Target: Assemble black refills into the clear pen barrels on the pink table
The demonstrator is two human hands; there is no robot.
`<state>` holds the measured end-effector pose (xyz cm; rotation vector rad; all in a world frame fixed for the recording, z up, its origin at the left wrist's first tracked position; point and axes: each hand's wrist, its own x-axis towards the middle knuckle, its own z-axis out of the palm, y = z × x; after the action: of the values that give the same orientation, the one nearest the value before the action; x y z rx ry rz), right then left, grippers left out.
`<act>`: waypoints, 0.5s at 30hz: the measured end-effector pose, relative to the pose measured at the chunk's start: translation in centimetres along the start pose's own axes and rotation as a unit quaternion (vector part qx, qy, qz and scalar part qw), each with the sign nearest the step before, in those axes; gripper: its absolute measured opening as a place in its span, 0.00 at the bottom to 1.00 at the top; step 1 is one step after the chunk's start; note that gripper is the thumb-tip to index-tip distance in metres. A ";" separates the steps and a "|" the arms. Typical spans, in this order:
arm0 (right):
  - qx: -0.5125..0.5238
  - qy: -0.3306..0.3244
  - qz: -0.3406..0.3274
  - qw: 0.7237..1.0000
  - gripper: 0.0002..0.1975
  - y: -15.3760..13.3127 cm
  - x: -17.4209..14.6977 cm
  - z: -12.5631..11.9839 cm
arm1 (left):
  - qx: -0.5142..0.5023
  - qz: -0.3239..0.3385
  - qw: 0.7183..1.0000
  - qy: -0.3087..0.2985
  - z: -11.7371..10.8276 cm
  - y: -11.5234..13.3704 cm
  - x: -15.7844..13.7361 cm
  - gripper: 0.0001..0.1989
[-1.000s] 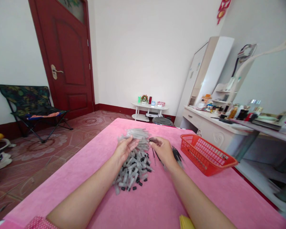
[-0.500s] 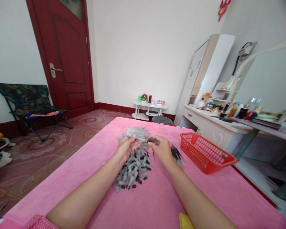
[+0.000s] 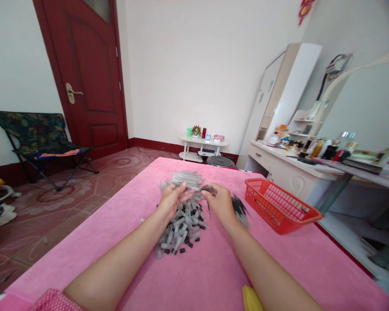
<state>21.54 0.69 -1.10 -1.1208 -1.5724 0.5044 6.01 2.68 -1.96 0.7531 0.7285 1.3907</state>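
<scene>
My left hand [image 3: 172, 199] is closed, thumb against fingers, on a thin translucent tube [image 3: 194, 189] that looks like a pen barrel. The fingers of my right hand [image 3: 219, 201] pinch a small dark piece at the tube's right end; whether the two are joined I cannot tell. A thin dark stick [image 3: 209, 211] points down below the right fingers. Behind the hands lies a stack of similar translucent tubes [image 3: 186, 176]. Below them spreads a heap of clear caps and black plugs [image 3: 180, 231]. Thin black-ended sticks [image 3: 240, 208] lie in a bundle right of my right hand.
A red plastic basket [image 3: 280, 211] sits on the pink cloth [image 3: 123, 233] at the right. Something yellow [image 3: 252, 299] lies by the near edge. Beyond are a round stool [image 3: 221, 162], a white shelf, a dressing table [image 3: 288, 166] and a folding chair [image 3: 45, 138].
My hands stay in almost the same place. The dark piece in my right fingers now meets the right end of the tube more closely. The view has shifted slightly.
</scene>
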 end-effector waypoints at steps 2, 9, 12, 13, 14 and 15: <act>-0.011 -0.001 0.004 1.000 0.06 0.1 -0.1 0.0 | 0.000 0.008 1.000 -0.009 0.1 0.0 -0.1 0.08; -0.090 -0.016 0.011 0.996 0.18 -0.1 -0.2 -0.6 | 0.013 0.047 0.998 -0.039 0.1 0.0 -0.3 0.09; -0.076 -0.011 -0.011 0.997 0.12 0.0 0.0 -0.7 | 0.006 0.054 0.998 -0.027 -0.1 0.1 -0.2 0.08; -0.073 -0.011 -0.017 0.997 0.10 0.1 0.1 -0.7 | 0.006 0.053 0.998 -0.028 -0.2 0.1 -0.1 0.08; -0.072 -0.015 -0.018 0.997 0.09 0.2 0.1 -0.7 | 0.008 0.050 0.998 -0.030 -0.2 0.1 -0.1 0.08; -0.074 -0.022 -0.016 0.997 0.09 0.2 0.1 -0.7 | 0.011 0.047 0.998 -0.032 -0.2 0.1 -0.1 0.08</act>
<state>22.31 0.73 -0.95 -1.2014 -1.6843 0.3993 5.78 2.62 -2.04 0.8562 0.6663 1.4383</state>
